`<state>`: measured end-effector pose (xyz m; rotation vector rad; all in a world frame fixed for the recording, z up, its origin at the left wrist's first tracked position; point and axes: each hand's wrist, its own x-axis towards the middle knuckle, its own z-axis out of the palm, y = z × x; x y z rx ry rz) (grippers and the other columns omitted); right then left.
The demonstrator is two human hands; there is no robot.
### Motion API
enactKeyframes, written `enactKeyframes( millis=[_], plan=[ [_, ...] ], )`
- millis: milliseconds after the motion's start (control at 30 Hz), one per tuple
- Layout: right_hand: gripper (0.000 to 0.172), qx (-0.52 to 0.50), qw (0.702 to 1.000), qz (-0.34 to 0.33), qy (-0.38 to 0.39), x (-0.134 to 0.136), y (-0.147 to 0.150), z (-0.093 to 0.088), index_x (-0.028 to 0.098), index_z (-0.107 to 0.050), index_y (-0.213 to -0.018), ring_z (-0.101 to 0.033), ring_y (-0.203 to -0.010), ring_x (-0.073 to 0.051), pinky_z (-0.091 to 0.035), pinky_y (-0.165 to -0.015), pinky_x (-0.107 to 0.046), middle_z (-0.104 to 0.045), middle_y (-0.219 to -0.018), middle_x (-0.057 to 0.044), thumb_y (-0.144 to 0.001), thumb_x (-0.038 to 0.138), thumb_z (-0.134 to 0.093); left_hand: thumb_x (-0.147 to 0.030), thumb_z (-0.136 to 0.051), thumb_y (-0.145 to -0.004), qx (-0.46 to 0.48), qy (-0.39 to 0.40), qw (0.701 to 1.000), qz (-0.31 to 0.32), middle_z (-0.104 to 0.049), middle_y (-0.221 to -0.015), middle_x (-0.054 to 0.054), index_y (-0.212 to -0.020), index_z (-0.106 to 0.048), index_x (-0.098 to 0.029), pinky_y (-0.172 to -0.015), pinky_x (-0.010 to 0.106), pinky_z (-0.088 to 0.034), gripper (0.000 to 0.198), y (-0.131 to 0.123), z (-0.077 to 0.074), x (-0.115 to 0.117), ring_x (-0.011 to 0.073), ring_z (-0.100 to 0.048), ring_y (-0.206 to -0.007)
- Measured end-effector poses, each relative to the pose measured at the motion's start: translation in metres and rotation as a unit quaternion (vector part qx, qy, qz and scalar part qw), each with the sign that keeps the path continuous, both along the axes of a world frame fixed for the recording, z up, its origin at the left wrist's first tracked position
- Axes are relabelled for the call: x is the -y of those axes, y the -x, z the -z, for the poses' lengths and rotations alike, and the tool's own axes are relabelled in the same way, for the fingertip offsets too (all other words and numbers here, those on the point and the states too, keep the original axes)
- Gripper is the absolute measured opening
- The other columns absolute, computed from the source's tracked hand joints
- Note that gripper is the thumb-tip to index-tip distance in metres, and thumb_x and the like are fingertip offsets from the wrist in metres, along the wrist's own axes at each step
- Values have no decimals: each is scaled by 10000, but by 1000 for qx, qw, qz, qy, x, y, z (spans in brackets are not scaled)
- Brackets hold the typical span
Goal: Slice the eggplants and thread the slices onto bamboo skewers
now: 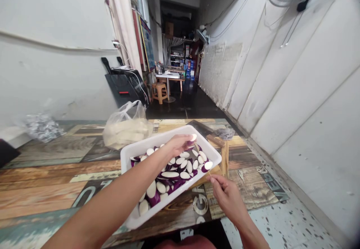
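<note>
— Going by size, what to note first around the left hand (180, 146) and the right hand (230, 198)?
— A wood-patterned table (50, 176), spreading beneath both and far off to the left.
— And next?
— A white tray (143, 146), directly under the left hand, just ahead of the right. Then a clear plastic bag (126, 131), off to the left of the left hand.
— Smaller?
— A bundle of skewers (225, 161), just beyond the right hand.
— Holding anything?
— With the left, pinching an eggplant slice (193, 137) above many cut pieces (170, 174) in the tray. With the right, gripping a thin skewer (209, 173), with a speared slice (208, 165) at its tip.
</note>
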<state>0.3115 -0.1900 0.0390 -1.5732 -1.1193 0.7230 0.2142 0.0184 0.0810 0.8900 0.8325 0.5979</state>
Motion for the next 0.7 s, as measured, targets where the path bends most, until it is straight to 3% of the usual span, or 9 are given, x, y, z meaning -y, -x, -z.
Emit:
enactKeyframes(
  millis=[133,333,400,567,700],
  plan=[
    [351,16,1000,0,-4,1,0,-3,110,-651,-920,-273,-424,-81,-216,-373,-192,-354,-494,53,-841,399,-468,-49,-580,-736,7,13,1000,-10,-647,-733,114,-755,-587,-76,-518,188,-479,33,-1,0,0,122,-602,-601],
    [343,40,999,12,-21,3,2,-6,134,-683,-877,-393,-442,-105,-287,-381,-189,-464,-494,20,-817,411,-490,-6,-595,-692,47,74,996,8,-619,-683,81,-730,-531,-100,-726,389,-522,121,-2,3,-1,194,-634,-699],
    [349,40,999,14,-20,3,2,-5,137,-686,-873,-419,-452,-114,-305,-390,-192,-485,-496,14,-812,419,-491,-26,-597,-702,32,88,996,2,-621,-691,76,-754,-540,-104,-702,369,-525,110,-3,3,0,181,-629,-678],
    [339,45,999,3,-7,2,2,-5,123,-677,-895,-422,-465,-108,-303,-398,-190,-514,-538,5,-831,389,-478,-43,-592,-720,13,77,996,-32,-631,-680,79,-733,-579,-94,-501,181,-468,54,-3,-1,3,112,-590,-561],
    [333,48,999,0,-2,2,1,-4,110,-667,-911,-395,-455,-98,-284,-390,-189,-505,-550,8,-841,369,-470,-21,-577,-712,34,107,994,-13,-648,-710,99,-741,-587,-89,-562,195,-492,74,-2,-3,5,134,-622,-617]
  ],
)
